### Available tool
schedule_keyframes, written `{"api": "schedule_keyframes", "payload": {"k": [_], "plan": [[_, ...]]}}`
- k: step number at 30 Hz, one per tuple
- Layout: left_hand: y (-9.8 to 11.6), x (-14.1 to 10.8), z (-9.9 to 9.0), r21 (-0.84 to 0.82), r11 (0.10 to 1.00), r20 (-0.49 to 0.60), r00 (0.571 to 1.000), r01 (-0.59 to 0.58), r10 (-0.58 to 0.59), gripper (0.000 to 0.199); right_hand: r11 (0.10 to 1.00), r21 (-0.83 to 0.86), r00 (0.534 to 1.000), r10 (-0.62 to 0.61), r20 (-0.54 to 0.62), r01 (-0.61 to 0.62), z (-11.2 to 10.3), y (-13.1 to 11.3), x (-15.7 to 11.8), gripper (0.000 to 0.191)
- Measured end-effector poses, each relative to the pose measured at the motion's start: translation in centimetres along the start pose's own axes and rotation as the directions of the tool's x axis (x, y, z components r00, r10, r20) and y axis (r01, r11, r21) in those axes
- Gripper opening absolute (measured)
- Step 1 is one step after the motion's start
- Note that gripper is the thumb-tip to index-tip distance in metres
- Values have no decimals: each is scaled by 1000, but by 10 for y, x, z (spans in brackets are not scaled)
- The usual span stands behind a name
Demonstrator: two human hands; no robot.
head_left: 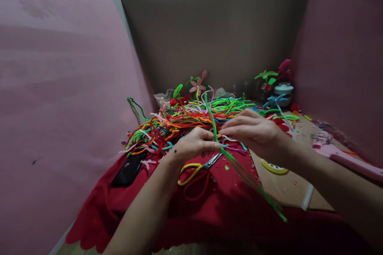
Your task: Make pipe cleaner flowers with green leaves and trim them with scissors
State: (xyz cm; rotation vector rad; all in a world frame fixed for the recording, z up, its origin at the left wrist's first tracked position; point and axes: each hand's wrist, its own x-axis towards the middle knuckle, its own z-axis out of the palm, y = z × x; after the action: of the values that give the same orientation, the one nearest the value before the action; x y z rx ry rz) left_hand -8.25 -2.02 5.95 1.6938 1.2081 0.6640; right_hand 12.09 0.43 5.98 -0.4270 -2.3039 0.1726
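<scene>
A bundle of green pipe cleaners (242, 172) is pinched between the thumb and fingers of my left hand (196, 142). One green stem rises above that grip, while several strands trail down to the right. Just right of the upright stem is my right hand (255, 130), its fingers pressed together and pointing left. Whatever those fingers may hold is hidden. Below my hands lie scissors (196, 169) with one yellow and one red handle, on a red cloth (227, 211). Behind spreads a big heap of mixed-colour pipe cleaners (185, 117).
A black phone (128, 170) lies at the left. To the right are a cardboard sheet (278, 189), a yellow round piece (273, 167) and a pink hot glue gun (344, 157). Pipe-cleaner flowers (197, 85) and a lidded jar (283, 89) stand at the back. Pink walls flank both sides.
</scene>
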Motion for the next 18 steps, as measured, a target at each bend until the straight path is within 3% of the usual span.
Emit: {"api": "schedule_keyframes", "payload": {"k": [2,4,8,13,18], "plan": [[2,-1,4,8,999,22,999,-32,32,15,961,-219,985,-157,64,168,9,-4,7,25],[2,-1,6,-7,999,31,999,-39,39,14,901,-361,970,-208,129,241,16,-4,11,20],[-3,1,2,-111,994,14,1000,-16,17,17,855,-467,973,-170,158,226,19,2,11,23],[-9,5,1,-194,979,-77,996,-66,52,21,899,-433,991,109,81,-63,22,-3,2,25],[-7,6,9,-203,973,-208,976,-111,68,21,896,-240,922,386,8,-374,28,-18,-4,24]]}}
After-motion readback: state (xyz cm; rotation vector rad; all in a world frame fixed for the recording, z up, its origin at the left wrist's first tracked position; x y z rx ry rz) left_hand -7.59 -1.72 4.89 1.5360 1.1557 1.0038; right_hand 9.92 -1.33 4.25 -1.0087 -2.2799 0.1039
